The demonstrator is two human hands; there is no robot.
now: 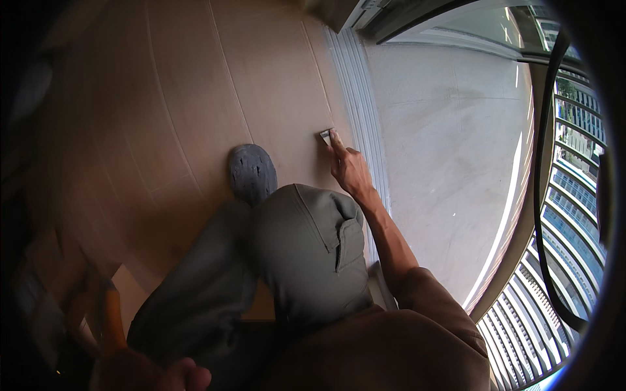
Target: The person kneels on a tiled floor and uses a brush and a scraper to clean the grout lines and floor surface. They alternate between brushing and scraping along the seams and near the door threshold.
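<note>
My right hand [351, 171] reaches down to the tiled floor, its fingers closed on a small scraper blade [327, 136] with a pale, flat face. The blade lies against the tiles just left of the metal door track [357, 98]. At the dim lower left, my left hand [153, 375] is closed, with the thumb showing. An orange handle [113, 319] stands up from that fist; the rest of the tool is too dark and blurred to make out.
A grey shoe [252, 173] is planted on the beige floor tiles [189, 85], beside my bent knee [306, 241]. Right of the track lies a pale balcony floor [443, 150], bounded by a slatted railing [528, 319]. A black cable [540, 195] hangs at the right. A glass door [450, 26] stands at the top.
</note>
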